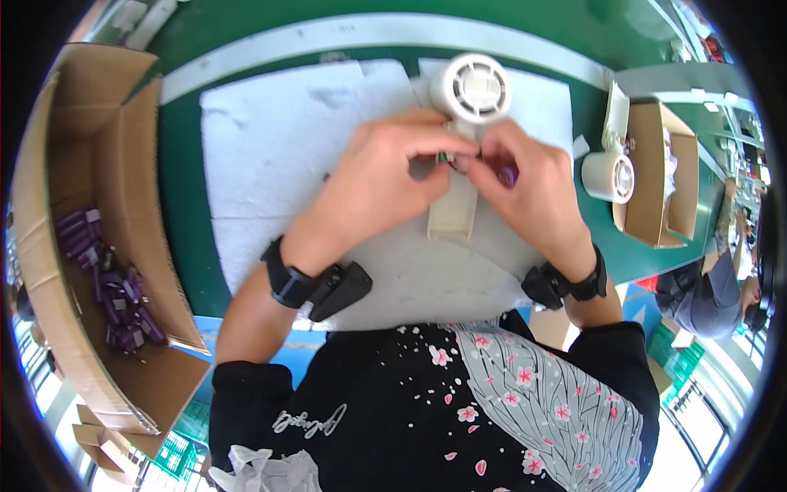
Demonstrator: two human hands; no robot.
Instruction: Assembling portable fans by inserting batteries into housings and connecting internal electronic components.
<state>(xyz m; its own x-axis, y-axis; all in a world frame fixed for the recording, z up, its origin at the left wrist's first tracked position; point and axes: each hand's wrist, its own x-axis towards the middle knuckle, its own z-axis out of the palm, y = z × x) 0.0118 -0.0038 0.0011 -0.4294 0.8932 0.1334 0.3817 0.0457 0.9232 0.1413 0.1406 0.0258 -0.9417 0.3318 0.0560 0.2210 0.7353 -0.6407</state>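
A cream-white handheld fan (475, 88) lies on the white sheet, its round grille facing up. Its handle (451, 217) is an open trough pointing toward me. My left hand (381, 172) is closed at the upper part of this handle, thumb and forefinger pinching around a small green part (445, 157) and thin wires. From the other side, my right hand (533, 184) is closed, its fingertips meeting the left's at the wires. A purple cylindrical battery (507, 176) sits within its curled fingers. My fingers hide most of the wires and their joints.
A tall cardboard box (123, 213) at left holds several purple batteries (123, 303) with wires. At right, a second fan (609, 176) lies with its handle open, beside a smaller cardboard box (656, 176). The white sheet (270, 148) covers the green table (184, 205). Another person (709, 295) is farther right.
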